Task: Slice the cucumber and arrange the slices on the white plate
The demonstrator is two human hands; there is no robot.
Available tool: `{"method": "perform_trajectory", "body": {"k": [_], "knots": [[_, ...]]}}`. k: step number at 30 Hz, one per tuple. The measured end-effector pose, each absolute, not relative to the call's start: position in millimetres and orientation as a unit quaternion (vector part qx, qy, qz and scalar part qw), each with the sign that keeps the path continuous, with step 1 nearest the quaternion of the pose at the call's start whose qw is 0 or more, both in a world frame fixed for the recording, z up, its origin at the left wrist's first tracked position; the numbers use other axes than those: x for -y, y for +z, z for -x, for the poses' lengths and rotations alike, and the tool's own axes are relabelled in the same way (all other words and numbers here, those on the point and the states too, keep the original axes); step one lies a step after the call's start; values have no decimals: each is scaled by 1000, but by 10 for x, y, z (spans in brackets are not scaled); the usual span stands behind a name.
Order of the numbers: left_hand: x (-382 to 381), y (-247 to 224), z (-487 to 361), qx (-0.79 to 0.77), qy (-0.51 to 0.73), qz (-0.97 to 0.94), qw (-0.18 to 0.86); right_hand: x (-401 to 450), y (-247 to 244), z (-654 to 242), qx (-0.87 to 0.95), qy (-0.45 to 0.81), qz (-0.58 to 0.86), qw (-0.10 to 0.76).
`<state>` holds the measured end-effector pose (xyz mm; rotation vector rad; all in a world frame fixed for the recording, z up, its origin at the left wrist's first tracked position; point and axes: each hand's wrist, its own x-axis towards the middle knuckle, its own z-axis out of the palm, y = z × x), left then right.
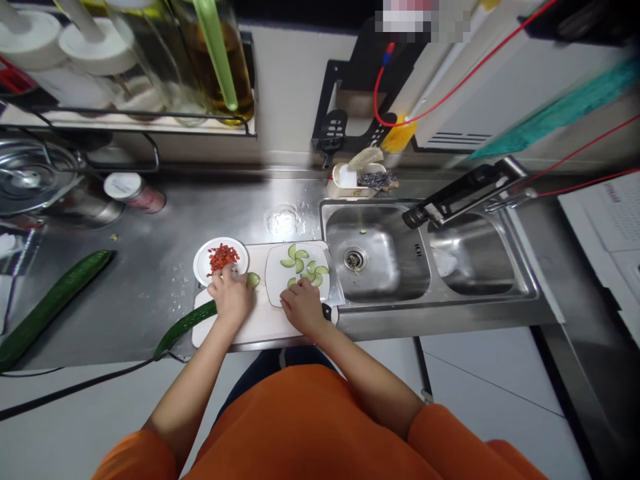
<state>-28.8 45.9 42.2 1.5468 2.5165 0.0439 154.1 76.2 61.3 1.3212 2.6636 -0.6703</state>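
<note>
The half-curled left hand (232, 295) is at red pieces (223, 255) on a round plate (201, 261), the right hand (305, 309), fingers bent, at cucumber slices (299, 266) on a square plate (276, 277), and I cannot tell whether the 2 grip anything.

Stainless counter (150, 253) has a long cucumber (57, 305) far left, some can (144, 198) mid-left, white cutting board (267, 323) around centre, cream caddy (350, 191) just above.

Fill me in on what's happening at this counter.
The person's right hand is at pale green cucumber slices arranged on a square white plate. The left hand is at the rim of a round white plate of small red pieces; its grip is hidden. A dark green cucumber rests partly on the white cutting board.
</note>
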Motion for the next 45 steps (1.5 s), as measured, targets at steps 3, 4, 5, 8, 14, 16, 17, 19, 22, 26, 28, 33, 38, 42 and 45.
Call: {"method": "perform_trajectory", "body": {"k": [3,4,5,8,14,16,17,19,22,26,28,33,38,42,45], "knots": [[-477,364,245,-830,-1,-552,83,-717,625,-1475,-880,-222,-416,52],[-482,350,240,-826,-5,-557,82,-705,630,-1470,-880,-224,-416,54],[-486,341,240,-824,-9,-561,83,-694,634,-1472,-879,-226,-417,55],[-499,341,244,-823,-13,-561,90,-670,644,-1498,-875,-233,-421,57],[-502,366,232,-833,12,-544,101,-655,647,-1536,-871,-242,-425,57],[-502,354,241,-839,15,-532,115,-658,646,-1537,-869,-245,-427,55],[-501,346,248,-841,18,-527,124,-661,644,-1536,-868,-247,-428,54],[-499,333,266,-841,26,-522,142,-671,637,-1531,-866,-250,-430,50],[-484,336,291,-837,42,-519,170,-701,615,-1509,-864,-256,-432,38],[-434,383,338,-832,85,-516,185,-781,558,-1432,-859,-270,-434,3],[-407,418,374,-820,119,-525,192,-838,519,-1372,-856,-281,-432,-30],[-399,519,429,-770,229,-538,256,-989,459,-1235,-857,-328,-382,-113],[-449,619,386,-740,335,-405,420,-1144,528,-1233,-813,-390,-401,-161],[-501,675,353,-686,417,-165,573,-1308,630,-1307,-773,-456,-396,-194],[-549,705,320,-634,408,-26,656,-1419,687,-1354,-753,-504,-373,-198]]}}
